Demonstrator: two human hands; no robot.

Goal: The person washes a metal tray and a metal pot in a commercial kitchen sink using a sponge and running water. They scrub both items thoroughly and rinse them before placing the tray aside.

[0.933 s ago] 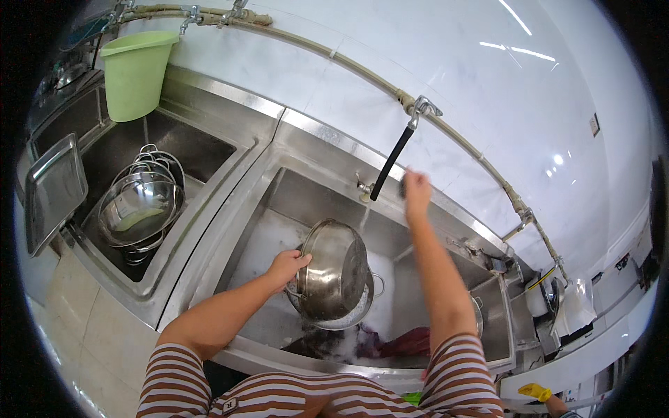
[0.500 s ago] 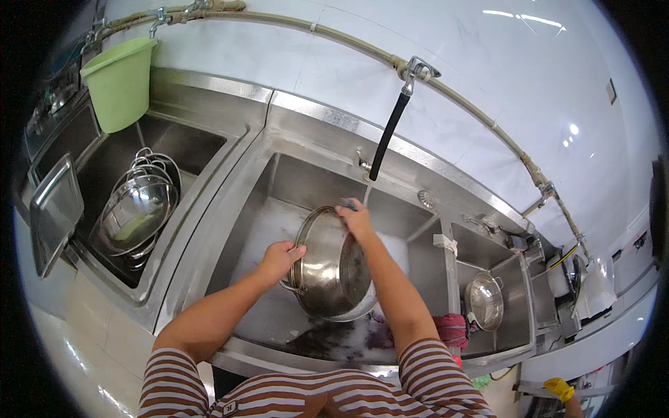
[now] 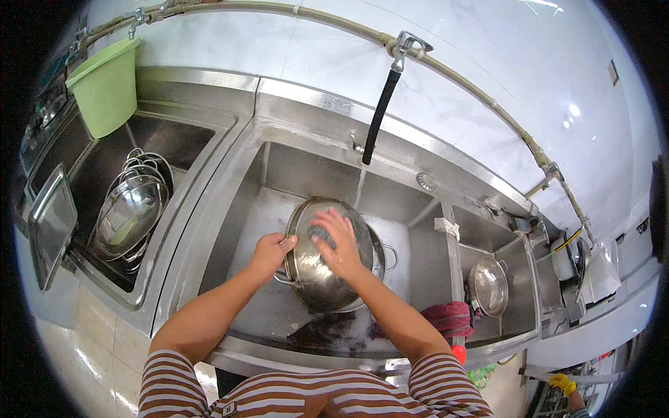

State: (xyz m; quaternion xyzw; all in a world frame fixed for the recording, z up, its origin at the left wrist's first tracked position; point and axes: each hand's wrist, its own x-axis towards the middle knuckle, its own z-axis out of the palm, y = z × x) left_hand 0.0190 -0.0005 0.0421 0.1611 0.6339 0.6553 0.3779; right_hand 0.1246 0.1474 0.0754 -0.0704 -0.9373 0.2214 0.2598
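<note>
A steel pot (image 3: 322, 279) with loop handles is tipped over in the sudsy middle sink (image 3: 313, 173), its rounded outer surface toward me. My left hand (image 3: 270, 256) grips its left edge beside a handle, thumb on top. My right hand (image 3: 340, 249) presses a grey scouring pad (image 3: 322, 237) against the pot, fingers partly spread over the pad. Partly hidden beneath the pot is another steel vessel, whose loop handle (image 3: 391, 258) sticks out on the right. Above the sink hangs a black hose (image 3: 380, 115) from a tap.
Several steel pots (image 3: 132, 212) are stacked in the left sink, under a green bucket (image 3: 108, 90). A metal tray (image 3: 52, 226) leans at its left. In the right sink sits a steel basin (image 3: 489, 285); a dark red cloth (image 3: 448, 319) hangs over the divider. Far right, another person's yellow glove (image 3: 562, 382) shows.
The pot has turned so its outer surface faces up. My right hand with the scouring pad has moved from its far rim down onto that surface. Water no longer shows running from the hose.
</note>
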